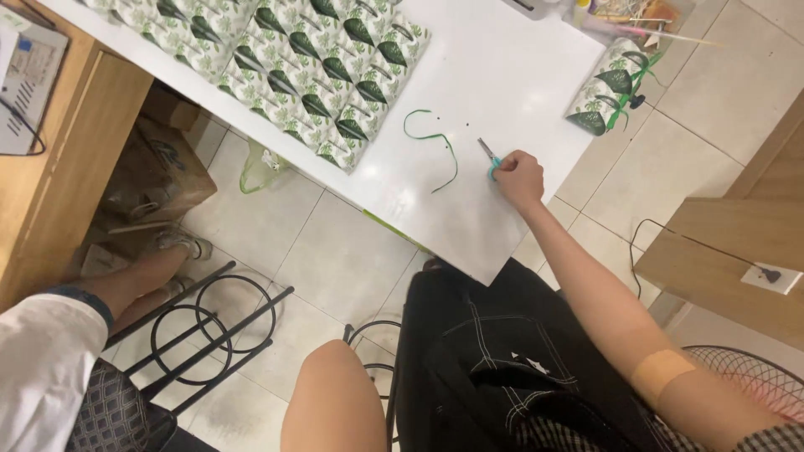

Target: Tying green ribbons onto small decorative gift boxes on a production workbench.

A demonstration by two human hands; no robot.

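right hand (519,177) closed on teal-handled scissors (488,156) | green ribbon (435,146) just beside, loose on white table (502,75) | advised: pin ribbon flat before cutting | left hand unseen

Small scissors (487,156) with teal handles lie flat on the white desk (502,75), blades pointing up-left, just right of a curled green ribbon (437,144).

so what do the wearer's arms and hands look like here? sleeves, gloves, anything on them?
Only the right hand and its arm show. Both are bare: no glove, no sleeve over the forearm, no watch or ring visible. An adhesive bandage strip sits on the forearm near the elbow. The left hand is out of frame.
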